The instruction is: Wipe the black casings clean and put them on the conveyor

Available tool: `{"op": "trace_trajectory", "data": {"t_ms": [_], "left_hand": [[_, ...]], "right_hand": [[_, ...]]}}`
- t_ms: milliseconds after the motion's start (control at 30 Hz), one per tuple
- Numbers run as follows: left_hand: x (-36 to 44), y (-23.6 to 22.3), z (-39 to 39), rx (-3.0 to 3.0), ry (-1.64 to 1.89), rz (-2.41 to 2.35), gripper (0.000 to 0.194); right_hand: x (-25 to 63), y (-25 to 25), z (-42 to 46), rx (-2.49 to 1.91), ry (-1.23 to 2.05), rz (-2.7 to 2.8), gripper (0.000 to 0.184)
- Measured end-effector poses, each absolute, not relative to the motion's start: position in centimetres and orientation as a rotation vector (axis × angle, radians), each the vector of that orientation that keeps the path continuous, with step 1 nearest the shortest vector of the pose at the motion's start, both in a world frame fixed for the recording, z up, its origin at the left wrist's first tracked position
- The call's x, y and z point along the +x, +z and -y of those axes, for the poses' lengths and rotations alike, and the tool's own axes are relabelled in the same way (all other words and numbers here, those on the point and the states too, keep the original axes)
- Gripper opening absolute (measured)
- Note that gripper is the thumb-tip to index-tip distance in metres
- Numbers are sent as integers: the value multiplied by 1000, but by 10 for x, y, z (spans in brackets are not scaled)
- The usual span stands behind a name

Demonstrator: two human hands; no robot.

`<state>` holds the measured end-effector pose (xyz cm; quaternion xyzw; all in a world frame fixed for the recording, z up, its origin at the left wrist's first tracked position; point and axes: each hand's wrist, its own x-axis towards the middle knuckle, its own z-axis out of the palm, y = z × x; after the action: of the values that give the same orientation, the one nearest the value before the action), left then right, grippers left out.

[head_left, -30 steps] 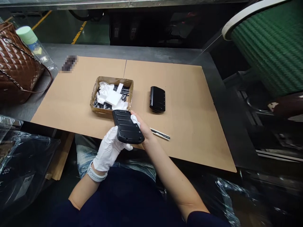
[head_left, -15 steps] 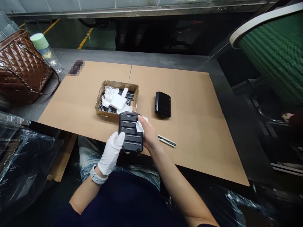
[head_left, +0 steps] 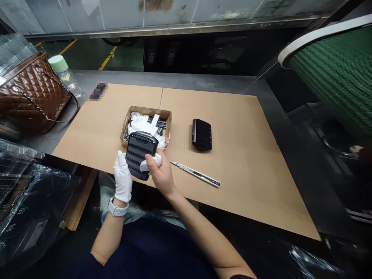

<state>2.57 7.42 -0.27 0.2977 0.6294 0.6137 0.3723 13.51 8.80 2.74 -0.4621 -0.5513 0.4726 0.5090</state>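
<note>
- Left-hand glove (head_left: 122, 180): white.
- Casing (head_left: 139, 155): black, horizontal ribs.
- Cloth (head_left: 148, 163) in right hand (head_left: 161, 174): white.
- Cardboard sheet (head_left: 238, 155): tan.
- Handbag (head_left: 29, 97): brown, diamond-quilted.
- Bottle cap (head_left: 58, 64): pale green.
- Drum (head_left: 334, 81): green, ribbed, white rim.
- Floor lines (head_left: 107, 58): yellow.

The steel counter (head_left: 203, 80) carries a cardboard sheet (head_left: 247, 186). From sheet centre: cardboard tray (head_left: 148, 110) at 11 o'clock, black housing (head_left: 201, 135) at 2, utility knife (head_left: 194, 174) at 5.

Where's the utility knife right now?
In the head view, the utility knife lies on the cardboard sheet, just right of the right hand and below the black case.
</note>
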Motion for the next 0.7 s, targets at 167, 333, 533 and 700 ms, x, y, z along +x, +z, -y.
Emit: {"op": "trace_trajectory", "data": {"t_ms": [167, 333, 533, 700], "left_hand": [[40, -5, -80, 1491, 1512, -1836, 55], [50, -7, -81, 1686, 1491, -1834, 56], [41, 1, -91, 1764, 1240, -1457, 47], [95, 8, -71, 1482, 1011, -1234, 48]], "right_hand": [[127, 29, -98, -1112, 1054, 1240, 26], [140, 29, -85, -1162, 1099, 1434, 24], [189, 38, -45, -1292, 1260, 1658, 22], [219, 35, 3, -1433, 1063, 1130, 33]]}}
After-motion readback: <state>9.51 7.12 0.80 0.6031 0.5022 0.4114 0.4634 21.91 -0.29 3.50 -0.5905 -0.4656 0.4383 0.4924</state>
